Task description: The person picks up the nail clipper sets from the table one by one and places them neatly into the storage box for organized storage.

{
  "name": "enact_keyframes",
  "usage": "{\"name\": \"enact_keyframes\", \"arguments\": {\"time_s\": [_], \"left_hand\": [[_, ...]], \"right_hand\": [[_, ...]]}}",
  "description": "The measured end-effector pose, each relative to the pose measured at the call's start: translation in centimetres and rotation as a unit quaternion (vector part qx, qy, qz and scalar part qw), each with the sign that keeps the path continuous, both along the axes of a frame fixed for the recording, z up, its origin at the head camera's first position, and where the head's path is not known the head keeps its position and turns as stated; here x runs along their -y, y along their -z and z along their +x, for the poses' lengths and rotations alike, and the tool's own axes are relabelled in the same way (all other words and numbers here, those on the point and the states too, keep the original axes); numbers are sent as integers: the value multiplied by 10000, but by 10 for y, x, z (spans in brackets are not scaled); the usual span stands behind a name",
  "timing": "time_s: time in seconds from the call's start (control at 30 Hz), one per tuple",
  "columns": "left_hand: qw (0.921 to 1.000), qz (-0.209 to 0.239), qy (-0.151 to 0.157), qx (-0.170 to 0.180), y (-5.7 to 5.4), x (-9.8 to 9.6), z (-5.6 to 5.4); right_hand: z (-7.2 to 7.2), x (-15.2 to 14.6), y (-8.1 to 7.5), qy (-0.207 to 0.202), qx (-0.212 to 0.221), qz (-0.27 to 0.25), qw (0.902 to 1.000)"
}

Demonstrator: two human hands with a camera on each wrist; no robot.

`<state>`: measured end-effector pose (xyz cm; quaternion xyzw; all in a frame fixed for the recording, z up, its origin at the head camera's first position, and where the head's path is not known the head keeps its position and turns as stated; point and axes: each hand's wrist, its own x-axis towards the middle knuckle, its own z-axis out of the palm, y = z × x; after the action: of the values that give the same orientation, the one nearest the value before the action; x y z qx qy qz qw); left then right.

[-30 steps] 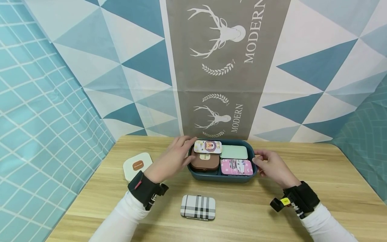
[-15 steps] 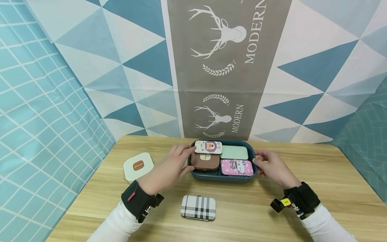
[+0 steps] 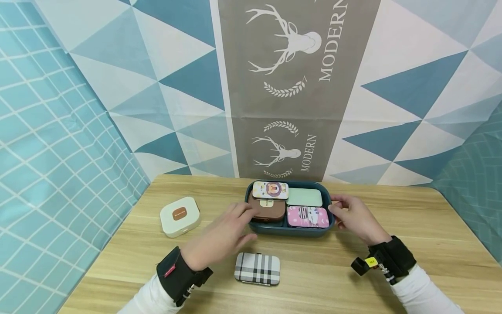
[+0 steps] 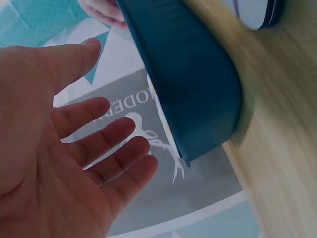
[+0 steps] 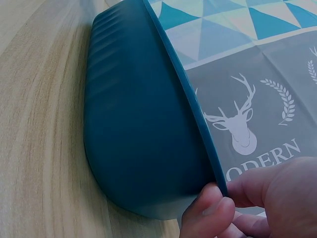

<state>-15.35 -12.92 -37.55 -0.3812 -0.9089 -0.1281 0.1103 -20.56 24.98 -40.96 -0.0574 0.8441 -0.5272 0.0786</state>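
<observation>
The lion-printed tin (image 3: pixel 270 190) lies over the brown case (image 3: pixel 271 212) inside the blue bin (image 3: pixel 292 231) on the worktop (image 3: pixel 321 279), so a tug by the right hand (image 3: pixel 356 219), its fingers pinching the rim (image 5: pixel 211 158), could slide it off while the left hand (image 3: pixel 219 237), fingers apart and holding nothing, offers no support.

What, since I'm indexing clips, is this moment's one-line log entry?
left grip: relaxed, near bin | right grip: pinches rim | inside: brown case, lion case, green case, pink case | table: plaid case, cream case
</observation>
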Motion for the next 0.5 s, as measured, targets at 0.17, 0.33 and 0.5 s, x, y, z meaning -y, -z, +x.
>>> {"name": "enact_keyframes", "arguments": {"time_s": [0.17,0.33,0.5], "left_hand": [[9993,-243,-72,256,6,-2,6],[9990,-307,57,313,11,-4,11],[9986,-311,120,415,12,-7,14]], "right_hand": [[0,0,0,-6,17,-35,10000],[0,1,-1,-7,8,-15,10000],[-1,-1,0,-10,-15,-21,10000]]}}
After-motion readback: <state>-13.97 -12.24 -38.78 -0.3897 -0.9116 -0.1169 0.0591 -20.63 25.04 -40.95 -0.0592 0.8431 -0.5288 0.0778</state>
